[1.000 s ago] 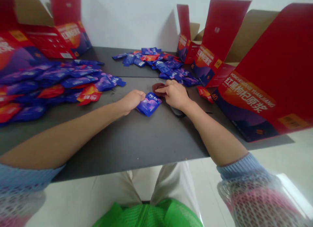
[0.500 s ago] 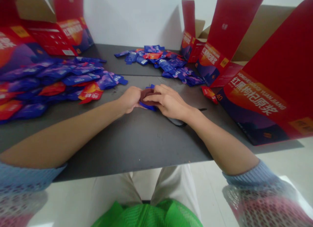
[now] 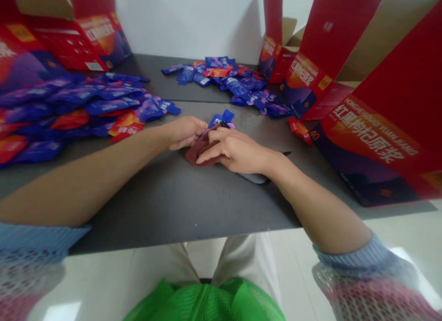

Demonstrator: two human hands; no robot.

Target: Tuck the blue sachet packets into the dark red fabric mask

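Both my hands are together on the dark grey table top, near its middle. My right hand lies over a crumpled dark red cloth, its fingers pressing the cloth down. My left hand has its fingertips at the cloth's upper edge, though its grip is hard to judge. A blue sachet pokes out past the cloth on the far side, its lower part hidden. Under my right wrist lies a dark flat object, mostly hidden.
A large heap of blue and red sachets spreads on the left, and a second heap lies at the back. Open red cartons stand along the right and back left. A green mesh bag rests on my lap.
The red cloth has moved from beyond the blue sachet onto it, now covering most of the sachet. Both hands have closed in over the cloth, and the view has tilted slightly.
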